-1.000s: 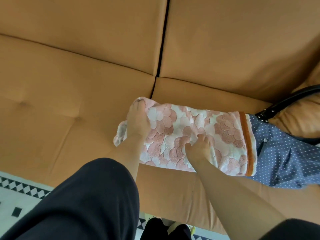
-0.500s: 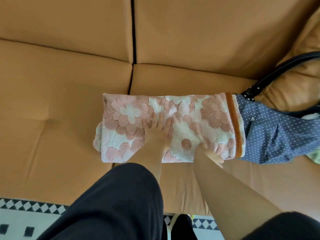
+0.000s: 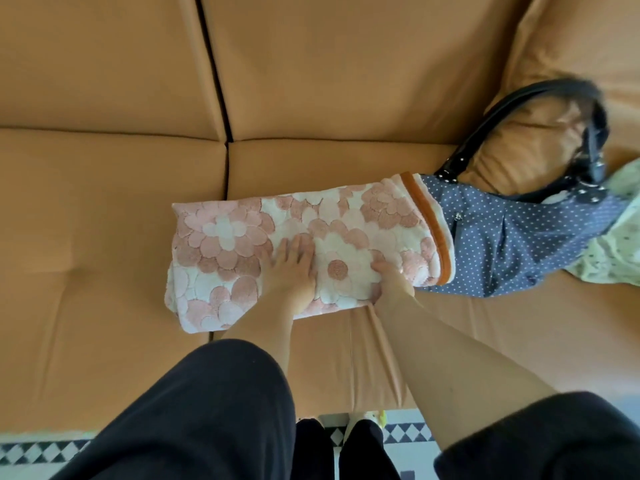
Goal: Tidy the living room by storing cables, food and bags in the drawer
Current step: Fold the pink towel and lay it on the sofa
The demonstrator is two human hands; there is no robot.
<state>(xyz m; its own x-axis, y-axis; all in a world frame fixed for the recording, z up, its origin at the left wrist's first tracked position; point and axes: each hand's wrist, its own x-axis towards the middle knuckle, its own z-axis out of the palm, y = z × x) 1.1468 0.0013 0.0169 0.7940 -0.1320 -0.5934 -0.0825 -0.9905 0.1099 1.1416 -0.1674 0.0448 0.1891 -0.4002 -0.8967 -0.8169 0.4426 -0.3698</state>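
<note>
Leans over a tan sofa and presses the left hand flat, with straight fingers, on the middle of a folded floral towel lying across the seat. Grips the towel's near edge with the right hand, curling the fingers over it and holding nothing else. Touches no part of the blue polka-dot bag, lying just right of both hands and meeting the towel's orange-trimmed end; cannot tell whether tucked under it or merely touching. Shows black handles looped up against a tan cushion, and a pale green patterned cloth beside the bag at the right edge.
</note>
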